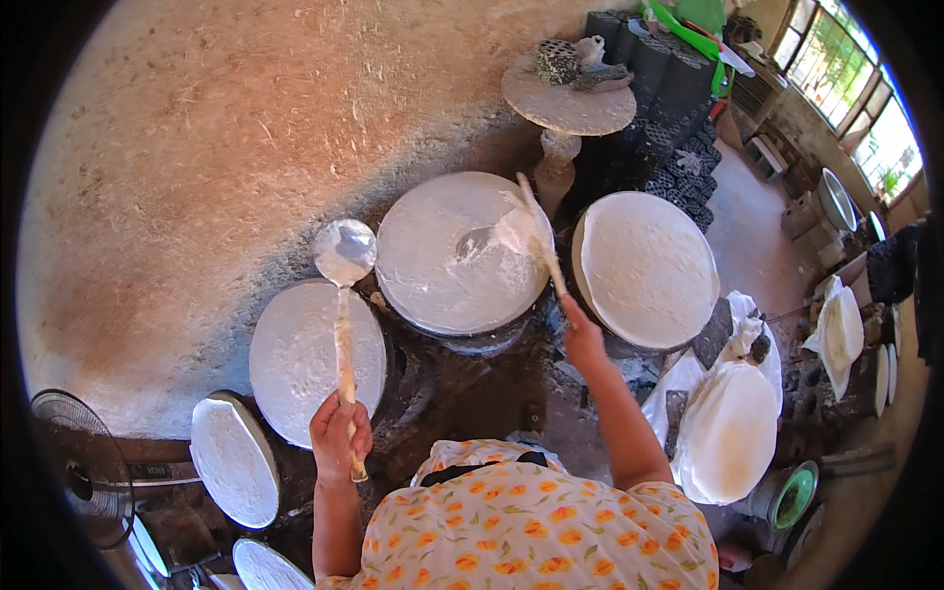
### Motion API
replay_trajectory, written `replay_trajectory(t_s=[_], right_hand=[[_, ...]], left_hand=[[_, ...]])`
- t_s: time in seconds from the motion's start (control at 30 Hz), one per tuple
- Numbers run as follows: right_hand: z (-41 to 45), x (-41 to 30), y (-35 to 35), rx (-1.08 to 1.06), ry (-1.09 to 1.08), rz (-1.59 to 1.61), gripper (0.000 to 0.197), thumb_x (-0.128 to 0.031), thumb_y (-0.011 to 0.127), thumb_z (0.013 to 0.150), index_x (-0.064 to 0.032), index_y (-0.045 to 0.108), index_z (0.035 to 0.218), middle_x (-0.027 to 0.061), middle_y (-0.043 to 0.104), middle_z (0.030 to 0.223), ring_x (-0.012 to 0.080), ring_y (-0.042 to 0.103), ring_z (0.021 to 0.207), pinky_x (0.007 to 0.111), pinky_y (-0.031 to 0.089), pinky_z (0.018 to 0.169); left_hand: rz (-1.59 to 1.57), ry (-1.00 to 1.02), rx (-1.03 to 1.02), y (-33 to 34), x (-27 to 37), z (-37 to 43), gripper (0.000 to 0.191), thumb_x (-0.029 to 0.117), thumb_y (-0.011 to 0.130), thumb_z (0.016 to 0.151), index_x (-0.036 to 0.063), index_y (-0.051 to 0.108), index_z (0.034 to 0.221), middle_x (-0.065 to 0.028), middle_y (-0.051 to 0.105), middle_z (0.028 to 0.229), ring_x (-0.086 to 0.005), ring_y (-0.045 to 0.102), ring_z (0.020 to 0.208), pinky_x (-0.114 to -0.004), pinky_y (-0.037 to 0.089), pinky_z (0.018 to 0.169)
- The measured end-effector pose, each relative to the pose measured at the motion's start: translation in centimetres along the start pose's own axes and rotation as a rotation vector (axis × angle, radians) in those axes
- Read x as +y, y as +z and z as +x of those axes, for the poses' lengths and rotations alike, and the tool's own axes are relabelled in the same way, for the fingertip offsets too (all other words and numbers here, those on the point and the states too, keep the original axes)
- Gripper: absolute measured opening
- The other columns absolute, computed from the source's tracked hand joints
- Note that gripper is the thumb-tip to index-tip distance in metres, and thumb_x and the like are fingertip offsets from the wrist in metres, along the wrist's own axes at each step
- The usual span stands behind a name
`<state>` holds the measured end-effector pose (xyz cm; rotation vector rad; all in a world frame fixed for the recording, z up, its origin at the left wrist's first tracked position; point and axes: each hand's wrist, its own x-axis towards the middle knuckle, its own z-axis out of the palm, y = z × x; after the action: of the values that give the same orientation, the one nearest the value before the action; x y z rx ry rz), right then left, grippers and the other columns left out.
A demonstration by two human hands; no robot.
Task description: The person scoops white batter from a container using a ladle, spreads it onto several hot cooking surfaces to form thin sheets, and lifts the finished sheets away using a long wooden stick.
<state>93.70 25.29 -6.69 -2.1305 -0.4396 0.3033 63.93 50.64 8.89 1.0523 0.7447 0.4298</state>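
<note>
My left hand (339, 436) grips the pale handle of a large round metal ladle (345, 251), its head raised beside the middle griddle. In my right hand (582, 335) is a pale, flat-looking wooden stick (544, 240), which reaches over the right side of the middle round griddle (424, 236). White batter coats that griddle, with a bare grey patch and a smeared, flaky area near the stick. To its left, under the ladle's handle, another griddle (299, 354) bears a white layer. A thin white sheet (649, 269) with a lifted left edge covers the griddle on the right.
White round sheets (726, 435) are stacked at right on white plastic. Further griddles, one with a white sheet (232, 461), and a fan (77, 472) stand lower left. A round pedestal table (568, 110) and perforated coal briquettes (675, 70) are at the back. A green basin (795, 495) sits lower right.
</note>
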Motion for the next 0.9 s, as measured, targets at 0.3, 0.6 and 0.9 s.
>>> replay_trajectory(t_s=[0.3,0.6,0.9], right_hand=[[-2.0,-0.7,0.6,0.001,0.026,0.049,0.062,0.009,0.045,0.075,-0.0141,0.048,0.132,0.0176,0.056,0.122,0.0241,0.056,0.113,0.031,0.044,0.091],[-2.4,-2.9,4.7,-0.172,-0.113,-0.033,0.064,0.007,0.043,0.076,-0.0178,0.043,0.135,0.0179,0.055,0.123,0.0338,0.058,0.108,0.034,0.045,0.089],[-1.4,-4.3,7.0,-0.161,-0.087,-0.056,0.065,0.004,0.046,0.077,-0.0262,0.043,0.134,0.0199,0.056,0.119,0.0410,0.057,0.100,0.043,0.047,0.085]], left_hand=[[-0.005,-0.061,-0.052,0.8,0.5,0.8,0.024,0.007,0.041,0.092,-0.0032,0.050,0.111,-0.0037,0.047,0.065,-0.0061,0.038,0.039,-0.020,0.032,0.031],[0.003,-0.115,-0.124,1.7,-0.1,2.3,0.010,0.007,0.041,0.091,0.0014,0.046,0.084,-0.0045,0.048,0.064,-0.0070,0.038,0.038,-0.021,0.032,0.031],[0.108,-0.113,-0.133,1.5,-0.7,3.0,0.016,0.007,0.043,0.089,0.0026,0.048,0.075,-0.0030,0.043,0.050,-0.0091,0.039,0.036,-0.022,0.033,0.034]])
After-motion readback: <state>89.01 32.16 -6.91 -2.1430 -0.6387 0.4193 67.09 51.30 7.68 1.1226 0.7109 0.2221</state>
